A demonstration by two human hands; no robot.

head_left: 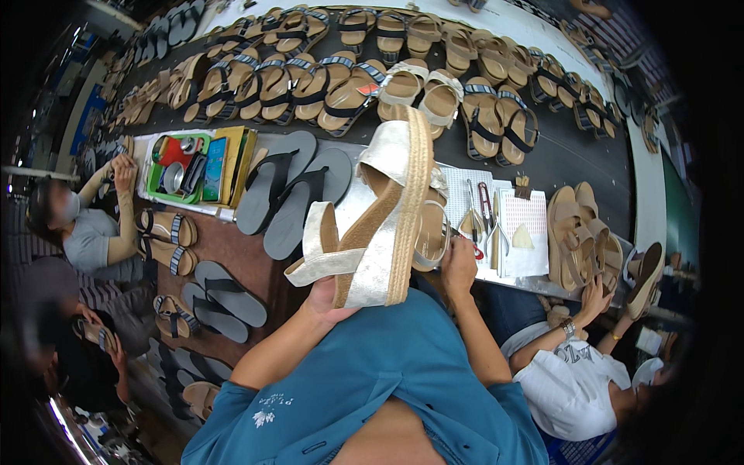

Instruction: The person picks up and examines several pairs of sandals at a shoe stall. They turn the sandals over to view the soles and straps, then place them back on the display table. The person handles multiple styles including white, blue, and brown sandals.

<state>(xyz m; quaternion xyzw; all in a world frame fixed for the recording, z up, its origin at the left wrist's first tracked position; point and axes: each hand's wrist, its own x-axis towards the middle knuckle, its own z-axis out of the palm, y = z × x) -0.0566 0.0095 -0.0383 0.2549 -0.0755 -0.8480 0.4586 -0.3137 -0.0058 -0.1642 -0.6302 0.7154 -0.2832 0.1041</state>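
Note:
My left hand is closed round the heel end of a silver wedge sandal. The sandal is raised in front of me, toe upward, with its braided rope-like sole edge facing right. Behind it, partly hidden, a second sandal with pale straps and a tan footbed lies at the table edge. My right hand is beside that sandal's strap, its fingers curled. What those fingers hold, if anything, cannot be made out. Grey thong sandals lie left of the raised sandal.
Rows of sandals cover the dark worktop ahead. Paper sheets with pliers and other hand tools lie to the right. A green tray of small items stands left. A co-worker at right handles beige sandals; other people sit at left.

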